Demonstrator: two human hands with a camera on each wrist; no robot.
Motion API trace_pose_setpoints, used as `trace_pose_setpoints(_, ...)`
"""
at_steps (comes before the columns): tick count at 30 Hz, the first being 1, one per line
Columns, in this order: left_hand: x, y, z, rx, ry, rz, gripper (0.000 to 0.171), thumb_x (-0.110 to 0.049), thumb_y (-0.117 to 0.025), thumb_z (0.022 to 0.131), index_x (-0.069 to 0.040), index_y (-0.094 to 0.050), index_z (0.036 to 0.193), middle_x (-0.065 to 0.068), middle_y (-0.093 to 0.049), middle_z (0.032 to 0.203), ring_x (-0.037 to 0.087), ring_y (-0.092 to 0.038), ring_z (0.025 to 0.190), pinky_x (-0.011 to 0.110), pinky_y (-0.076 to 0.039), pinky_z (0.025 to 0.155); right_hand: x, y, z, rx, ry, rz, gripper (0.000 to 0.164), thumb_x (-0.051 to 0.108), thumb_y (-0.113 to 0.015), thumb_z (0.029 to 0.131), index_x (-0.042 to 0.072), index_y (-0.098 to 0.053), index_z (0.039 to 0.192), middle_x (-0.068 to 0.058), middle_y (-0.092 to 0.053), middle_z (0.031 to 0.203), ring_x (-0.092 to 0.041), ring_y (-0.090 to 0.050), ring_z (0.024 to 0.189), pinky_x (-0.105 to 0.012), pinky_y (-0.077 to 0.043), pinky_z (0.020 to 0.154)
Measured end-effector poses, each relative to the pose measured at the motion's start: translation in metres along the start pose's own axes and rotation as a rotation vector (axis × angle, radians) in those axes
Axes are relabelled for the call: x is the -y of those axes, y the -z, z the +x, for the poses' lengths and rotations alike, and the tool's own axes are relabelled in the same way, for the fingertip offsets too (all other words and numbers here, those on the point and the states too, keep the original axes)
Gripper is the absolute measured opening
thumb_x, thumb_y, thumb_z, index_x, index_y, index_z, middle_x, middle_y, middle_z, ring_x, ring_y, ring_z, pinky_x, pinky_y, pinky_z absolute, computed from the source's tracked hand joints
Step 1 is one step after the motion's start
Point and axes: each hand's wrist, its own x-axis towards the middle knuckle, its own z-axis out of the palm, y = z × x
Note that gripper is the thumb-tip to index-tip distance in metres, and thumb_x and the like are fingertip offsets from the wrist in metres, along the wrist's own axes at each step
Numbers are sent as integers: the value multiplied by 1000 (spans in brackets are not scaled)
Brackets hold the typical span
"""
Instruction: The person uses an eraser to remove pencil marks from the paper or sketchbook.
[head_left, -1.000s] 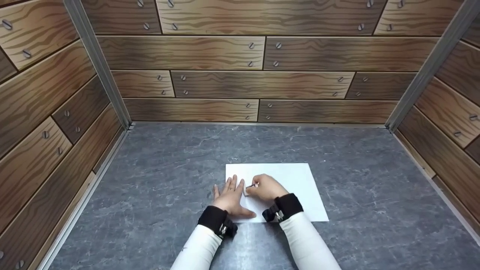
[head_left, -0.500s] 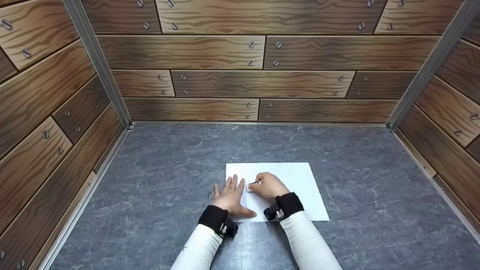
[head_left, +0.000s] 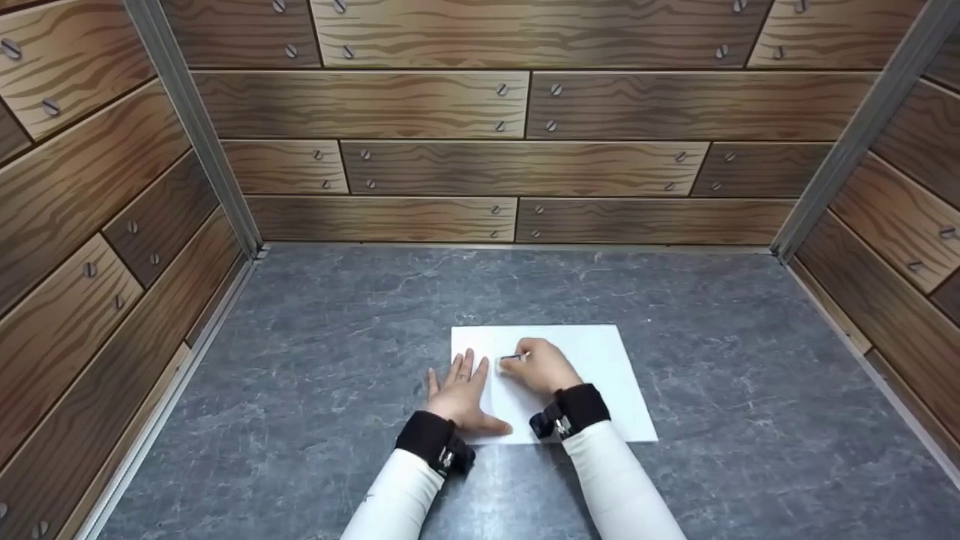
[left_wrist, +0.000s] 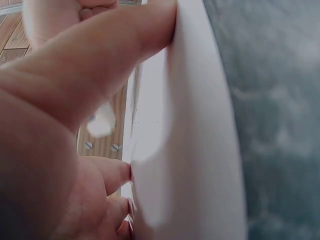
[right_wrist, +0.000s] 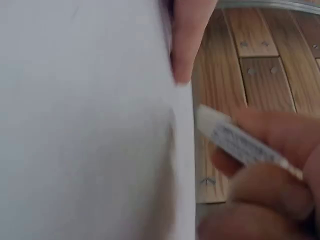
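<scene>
A white sheet of paper (head_left: pixel 589 356) lies on the grey tabletop in the head view. My left hand (head_left: pixel 459 401) rests on its left part with fingers spread; the thumb (left_wrist: pixel 125 35) touches the paper in the left wrist view. Close to its right, my right hand (head_left: pixel 541 367) pinches a small eraser (right_wrist: pixel 240 141) between thumb and fingers. The eraser has a white end and a printed sleeve. In the right wrist view the white end appears slightly off the paper. Faint grey marks and dark specks show on the sheet.
The grey marbled table (head_left: pixel 337 322) stretches around the paper. Wood-patterned panels (head_left: pixel 435 169) enclose it at the back and both sides, with grey metal posts (head_left: pixel 202 135) at the corners. Each wrist wears a black strap (head_left: pixel 425 441) with a small camera.
My right hand, still holding the eraser, has moved away from the body over the paper and slightly to the right. The left hand has stayed in place.
</scene>
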Motion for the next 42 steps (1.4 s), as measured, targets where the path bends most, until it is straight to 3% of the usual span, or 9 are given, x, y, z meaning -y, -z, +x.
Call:
trace_pose_setpoints(6, -1, -1, 1, -5, -11, 1, 130, -56, -100, 90, -6, -29, 187, 22, -14, 198, 42, -13, 187, 84, -4, 145, -1, 5, -5, -83, -42, -50, 45, 32, -83, 108, 20, -52, 78, 6, -43, 68, -15, -46, 65, -29, -39, 65)
trace_pose_setpoints(9, 0, -1, 1, -5, -7, 8, 130, -56, -100, 90, -6, -29, 187, 22, -14, 198, 42, -13, 187, 84, -5, 145, -9, 6, 2, -113, -81, 11, 39, 35, -81, 111, 16, -60, 85, 6, -45, 68, -15, -46, 63, -30, -39, 63)
trace_pose_setpoints(12, 2, -1, 1, -5, 0, 16, 130, -57, -100, 89, -6, -30, 187, 22, -14, 198, 42, -14, 187, 84, -6, 145, -14, 7, 9, -82, -90, 161, 21, 35, -77, 115, 15, -84, 115, 5, -56, 67, -14, -51, 60, -29, -44, 60)
trace_pose_setpoints(16, 3, 0, 1, -4, 8, 13, 130, -58, -99, 90, -7, -30, 187, 21, -13, 199, 42, -13, 187, 84, -5, 145, -17, 8, 16, -25, -66, 272, 33, 28, -73, 118, 16, -84, 147, 2, -75, 72, -12, -64, 62, -27, -53, 59)
trace_pose_setpoints(26, 2, 2, 1, 5, 2, -3, 129, -58, -98, 91, -7, -29, 187, 21, -11, 199, 42, -11, 187, 85, -4, 145, -13, 5, 13, 86, -9, 179, 27, 28, -69, 119, 16, -90, 131, 0, -82, 97, -11, -65, 70, -26, -53, 66)
trace_pose_setpoints(30, 1, 4, 1, 6, 3, 5, 129, -59, -98, 91, -7, -28, 187, 20, -11, 199, 41, -11, 187, 84, -4, 145, -5, 2, 8, 75, -22, 161, 28, 16, -69, 117, 11, -88, 138, -4, -85, 105, -8, -63, 64, -24, -51, 62)
trace_pose_setpoints(33, 1, 4, 1, 7, 2, 5, 129, -59, -98, 91, -8, -28, 187, 20, -11, 199, 41, -10, 188, 84, -4, 145, 8, 4, -3, 53, -42, 152, 28, 11, -76, 111, 8, -87, 137, -7, -85, 98, -9, -68, 65, -23, -54, 62)
trace_pose_setpoints(36, 1, 3, 1, 1, -2, 5, 129, -58, -98, 90, -7, -29, 187, 21, -11, 199, 41, -11, 187, 84, -3, 145, 17, 3, -8, 33, -85, 108, 17, 14, -82, 108, 6, -88, 122, -6, -82, 90, -11, -72, 70, -24, -55, 65)
trace_pose_setpoints(42, 3, 1, 3, -6, -12, 4, 130, -57, -99, 89, -6, -30, 186, 23, -13, 198, 43, -12, 187, 85, -3, 145, 19, -2, -9, 32, -48, -79, 23, 28, -85, 108, 12, -72, 100, 0, -69, 86, -13, -60, 72, -26, -47, 65)
